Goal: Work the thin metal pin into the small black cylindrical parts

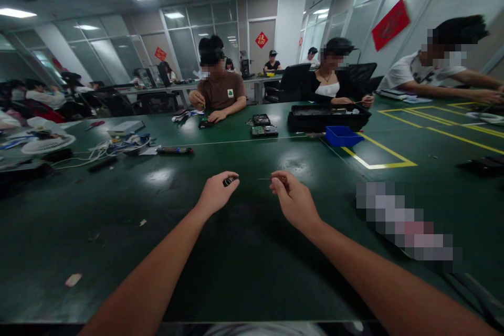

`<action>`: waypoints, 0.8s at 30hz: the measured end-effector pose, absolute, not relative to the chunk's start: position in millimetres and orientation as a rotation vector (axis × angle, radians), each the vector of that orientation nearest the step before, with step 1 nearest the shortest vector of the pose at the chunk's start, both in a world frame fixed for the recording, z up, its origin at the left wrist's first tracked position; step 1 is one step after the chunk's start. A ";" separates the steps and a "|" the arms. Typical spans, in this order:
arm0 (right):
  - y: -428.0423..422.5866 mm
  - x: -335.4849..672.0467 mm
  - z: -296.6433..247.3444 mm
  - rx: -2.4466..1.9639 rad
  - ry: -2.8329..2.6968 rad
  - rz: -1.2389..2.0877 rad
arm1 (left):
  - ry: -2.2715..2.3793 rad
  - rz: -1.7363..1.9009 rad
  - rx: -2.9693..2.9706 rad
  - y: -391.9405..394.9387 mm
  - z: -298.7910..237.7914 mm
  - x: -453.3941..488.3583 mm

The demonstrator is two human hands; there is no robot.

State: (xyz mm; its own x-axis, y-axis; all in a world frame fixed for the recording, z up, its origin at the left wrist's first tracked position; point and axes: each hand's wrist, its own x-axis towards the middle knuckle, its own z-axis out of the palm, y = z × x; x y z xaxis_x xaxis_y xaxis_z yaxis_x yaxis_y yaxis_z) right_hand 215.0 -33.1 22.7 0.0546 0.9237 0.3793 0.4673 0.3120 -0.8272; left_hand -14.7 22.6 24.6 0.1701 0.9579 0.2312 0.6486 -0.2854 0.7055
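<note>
Both my arms reach out over a dark green table (244, 252). My left hand (216, 193) is closed in a pinch on a small dark part (229, 181). A hand's width to its right, my right hand (293, 198) is closed too, its fingers holding a thin metal pin or wire (264, 178) that points left toward the small part. Pin and part are apart. Both hands hover just above the table top.
Across the table sit three people at work, with a black tray (328, 117), a blue bin (342, 136), circuit boards (263, 130) and a dark tool (175, 150). Cables and boxes (118, 144) lie at the left. Yellow tape lines (394, 160) mark the right side.
</note>
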 end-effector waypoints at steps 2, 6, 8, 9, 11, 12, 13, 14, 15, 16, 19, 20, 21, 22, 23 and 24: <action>-32.9 215.3 21.7 -1.301 -1.574 0.571 | 1.534 0.987 1.847 27.6 31.4 -25.9; -33.0 215.5 21.5 -1.288 -1.578 0.577 | 1.442 1.244 1.448 35.4 42.8 -53.4; -33.3 215.2 22.4 -1.290 -1.576 0.582 | 1.352 1.350 1.203 38.1 47.6 -71.2; -33.3 215.1 22.8 -1.291 -1.576 0.586 | 1.309 1.388 1.067 38.9 50.2 -81.2; -33.3 214.9 23.4 -1.290 -1.571 0.594 | 1.257 1.444 0.802 38.8 55.9 -102.8; -33.2 214.8 23.5 -1.290 -1.568 0.598 | 1.250 1.466 0.690 37.6 59.0 -114.2; -33.1 214.9 23.5 -1.288 -1.567 0.599 | 1.259 1.481 0.626 35.6 62.2 -125.7; -33.0 214.9 23.5 -1.287 -1.568 0.600 | 1.274 1.498 0.584 33.0 65.2 -137.2; -32.9 215.0 23.4 -1.287 -1.572 0.602 | 1.291 1.517 0.555 29.8 67.8 -148.7; -33.0 215.2 23.4 -1.289 -1.576 0.603 | 1.306 1.540 0.528 26.2 69.9 -160.1; -33.3 215.5 23.7 -1.298 -1.581 0.604 | 1.333 1.635 0.407 15.3 72.2 -193.8; -33.4 215.6 23.9 -1.301 -1.581 0.608 | 1.346 1.674 0.382 11.8 71.8 -205.0; -33.4 215.7 24.0 -1.304 -1.583 0.612 | 1.361 1.708 0.375 8.5 71.0 -216.2; -33.3 215.7 24.0 -1.306 -1.585 0.614 | 1.376 1.746 0.390 5.4 70.1 -227.4; -33.0 215.6 23.9 -1.309 -1.586 0.616 | 1.396 1.776 0.410 2.2 69.2 -238.6; -32.6 215.5 23.7 -1.313 -1.585 0.614 | 1.421 1.799 0.421 -0.9 68.4 -249.8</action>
